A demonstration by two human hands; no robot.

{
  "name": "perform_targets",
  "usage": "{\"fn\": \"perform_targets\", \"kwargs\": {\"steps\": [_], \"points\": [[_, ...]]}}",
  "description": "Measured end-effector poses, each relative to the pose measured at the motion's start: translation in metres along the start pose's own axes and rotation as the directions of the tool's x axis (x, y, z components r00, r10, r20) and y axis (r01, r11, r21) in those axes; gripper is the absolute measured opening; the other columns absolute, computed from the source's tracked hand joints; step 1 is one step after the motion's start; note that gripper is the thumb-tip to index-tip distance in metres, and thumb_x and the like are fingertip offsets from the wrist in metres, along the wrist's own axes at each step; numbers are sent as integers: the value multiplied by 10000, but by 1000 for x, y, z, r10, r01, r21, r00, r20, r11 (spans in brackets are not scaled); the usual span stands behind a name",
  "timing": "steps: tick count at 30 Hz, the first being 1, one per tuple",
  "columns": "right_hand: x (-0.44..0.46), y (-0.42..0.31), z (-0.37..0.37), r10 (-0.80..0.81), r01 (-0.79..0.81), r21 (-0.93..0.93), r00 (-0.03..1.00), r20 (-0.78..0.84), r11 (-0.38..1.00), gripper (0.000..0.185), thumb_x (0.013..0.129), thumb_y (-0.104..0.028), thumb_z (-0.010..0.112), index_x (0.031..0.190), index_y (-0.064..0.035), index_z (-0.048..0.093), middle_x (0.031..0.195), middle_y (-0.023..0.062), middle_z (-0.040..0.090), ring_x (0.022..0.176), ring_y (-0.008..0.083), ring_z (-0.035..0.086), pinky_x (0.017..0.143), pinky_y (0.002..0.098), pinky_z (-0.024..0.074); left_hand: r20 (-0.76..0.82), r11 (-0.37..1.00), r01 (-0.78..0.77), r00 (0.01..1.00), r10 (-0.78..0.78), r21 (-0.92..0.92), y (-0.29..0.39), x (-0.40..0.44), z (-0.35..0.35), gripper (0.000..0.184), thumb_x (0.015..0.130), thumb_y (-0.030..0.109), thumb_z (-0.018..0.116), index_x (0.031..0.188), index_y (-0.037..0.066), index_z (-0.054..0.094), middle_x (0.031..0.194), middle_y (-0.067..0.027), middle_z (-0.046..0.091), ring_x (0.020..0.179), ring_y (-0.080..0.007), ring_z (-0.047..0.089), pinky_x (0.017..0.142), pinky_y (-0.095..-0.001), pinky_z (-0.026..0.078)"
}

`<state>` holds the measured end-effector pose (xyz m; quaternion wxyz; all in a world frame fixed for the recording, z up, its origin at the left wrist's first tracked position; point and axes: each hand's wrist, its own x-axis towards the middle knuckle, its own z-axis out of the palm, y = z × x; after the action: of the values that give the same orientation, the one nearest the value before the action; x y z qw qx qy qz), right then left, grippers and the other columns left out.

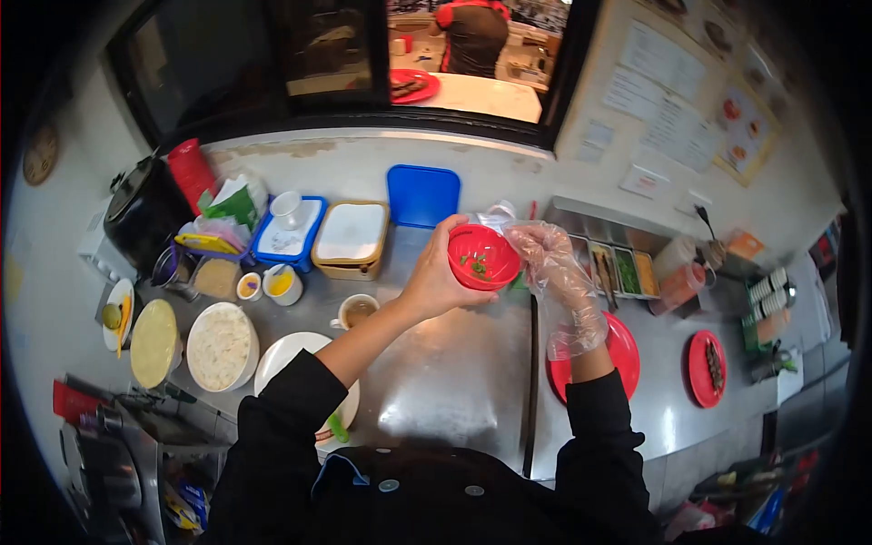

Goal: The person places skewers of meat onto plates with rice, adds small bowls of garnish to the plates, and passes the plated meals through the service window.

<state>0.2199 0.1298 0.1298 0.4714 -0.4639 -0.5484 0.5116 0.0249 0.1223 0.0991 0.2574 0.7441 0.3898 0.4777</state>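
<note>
My left hand (434, 274) is bare and grips a small red bowl (468, 238) by its left side, above the steel counter. Bits of chopped green herb (476, 265) lie inside the bowl. At the bowl's right rim is my right hand (556, 263), in a clear plastic glove, its fingers pinched together; whatever is between them is hidden. Beyond that hand, a tray of chopped greens (627, 272) sits among the metal topping containers (647, 265). Under my right forearm lies a red plate (621, 354), partly covered by the arm.
To the left stand a tub of white rice (222, 347), a yellow-topped round container (155, 343), a cup of brown liquid (360, 311) and a white plate (283, 356). A red plate with skewered food (706, 368) is at right. Behind the window, a person (474, 36) stands.
</note>
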Motion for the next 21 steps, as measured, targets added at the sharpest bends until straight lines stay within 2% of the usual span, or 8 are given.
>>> {"fn": "perform_targets", "kwargs": {"steps": [2, 4, 6, 8, 16, 17, 19, 21], "points": [[-13, -6, -22, 3, -11, -120, 998, -70, 993, 264, 790, -195, 687, 980, -17, 638, 721, -7, 567, 588, 48, 453, 530, 195, 370, 25, 999, -23, 999, 24, -32, 8, 5, 22, 1007, 430, 290, 895, 1233, 39, 341, 1184, -136, 473, 1105, -255, 493, 940, -359, 414], [-15, 7, -44, -284, 230, -370, 954, -100, 900, 302, 740, -205, 725, 913, 29, 645, 725, 46, 599, 632, 82, 500, 559, 256, 421, 44, 980, -197, 979, 198, -17, 18, 9, 40, 978, 433, 280, 890, 1221, 42, 362, 1215, -139, 443, 1121, -266, 479, 940, -361, 415], [-31, -10, -50, -357, 274, -466, 929, -98, 841, 331, 694, -199, 756, 913, 18, 637, 736, 73, 596, 653, 144, 529, 602, 293, 443, 97, 976, -215, 971, 218, -33, 27, 12, 57, 967, 435, 274, 887, 1217, 44, 366, 1223, -141, 433, 1129, -274, 472, 943, -363, 414], [-42, -15, -55, -556, 394, -664, 830, -40, 636, 334, 684, -208, 755, 922, -7, 632, 758, 104, 582, 676, 219, 548, 623, 324, 454, 148, 973, -225, 962, 229, -44, 35, 12, 69, 957, 437, 269, 883, 1212, 45, 370, 1231, -143, 422, 1136, -281, 465, 946, -365, 412], [-51, 6, -97, -300, 219, -527, 951, -72, 821, 177, 721, -168, 678, 770, -6, 627, 714, 131, 593, 642, 271, 572, 602, 371, 439, 168, 967, -251, 952, 256, -49, 42, 11, 91, 916, 451, 247, 873, 1186, 23, 374, 1222, -173, 425, 1150, -309, 447, 958, -377, 398], [-54, 5, -96, -295, 216, -524, 953, -70, 824, 177, 721, -168, 678, 770, -6, 627, 714, 131, 593, 642, 271, 572, 602, 371, 439, 180, 961, -272, 944, 277, -50, 40, 10, 91, 906, 464, 240, 869, 1183, 9, 370, 1221, -190, 420, 1158, -322, 434, 969, -383, 384], [-69, -3, -90, -532, 345, -667, 842, -92, 660, 124, 713, -123, 652, 709, -7, 608, 676, 130, 585, 608, 279, 566, 581, 359, 435, 154, 960, -279, 949, 274, 9, 32, 10, 85, 916, 449, 241, 874, 1186, 25, 375, 1229, -180, 422, 1150, -318, 445, 960, -382, 398], [-94, -6, -87, -361, 274, -654, 933, 3, 705, 100, 718, -105, 619, 673, -18, 595, 691, 130, 580, 662, 275, 567, 602, 350, 435, 126, 954, -289, 952, 278, 75, 26, 13, 74, 927, 433, 242, 879, 1189, 41, 381, 1238, -169, 424, 1143, -314, 456, 951, -380, 411]]}}
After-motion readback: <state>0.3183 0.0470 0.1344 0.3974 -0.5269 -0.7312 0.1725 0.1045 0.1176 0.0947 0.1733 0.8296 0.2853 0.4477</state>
